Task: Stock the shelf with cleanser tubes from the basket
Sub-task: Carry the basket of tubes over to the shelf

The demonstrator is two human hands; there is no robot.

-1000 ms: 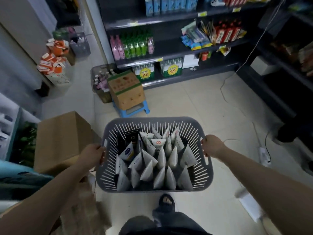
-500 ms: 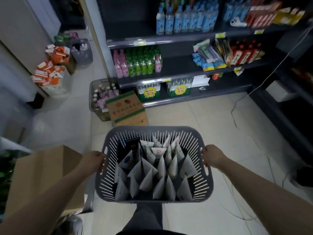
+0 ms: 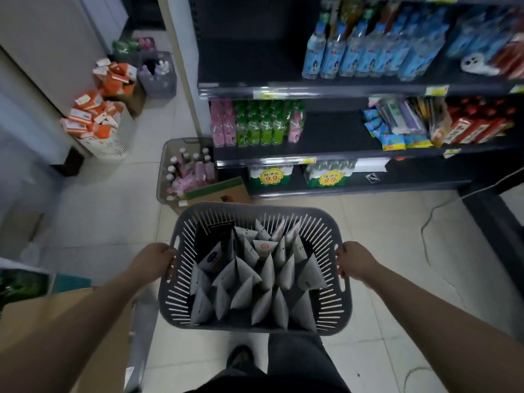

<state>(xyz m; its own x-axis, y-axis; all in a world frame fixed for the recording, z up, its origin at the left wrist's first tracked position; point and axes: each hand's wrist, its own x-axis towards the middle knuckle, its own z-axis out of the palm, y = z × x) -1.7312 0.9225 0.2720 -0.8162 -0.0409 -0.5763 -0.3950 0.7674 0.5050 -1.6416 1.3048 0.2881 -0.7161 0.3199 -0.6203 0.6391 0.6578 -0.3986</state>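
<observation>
I carry a grey slotted plastic basket (image 3: 256,212) in front of me above the floor. My left hand (image 3: 154,260) grips its left handle and my right hand (image 3: 355,260) grips its right handle. Several white cleanser tubes (image 3: 268,272) stand upright inside, crimped ends up, with a dark box (image 3: 218,234) at the back left. Ahead rises a dark shelf unit (image 3: 334,131); its upper left bay (image 3: 249,55) holds nothing that I can see.
Blue bottles (image 3: 368,49) fill the upper shelf's right part; pink and green bottles (image 3: 255,123) stand below. On the floor are a crate of bottles (image 3: 187,171), a cardboard box (image 3: 221,191), bins of orange packs (image 3: 96,117) and a white cable (image 3: 431,222). A large carton (image 3: 71,330) stands at my left.
I have walked toward the shelf with the basket; the shelves look nearer and higher bays have come into view. Both hands keep their grip on the handles.
</observation>
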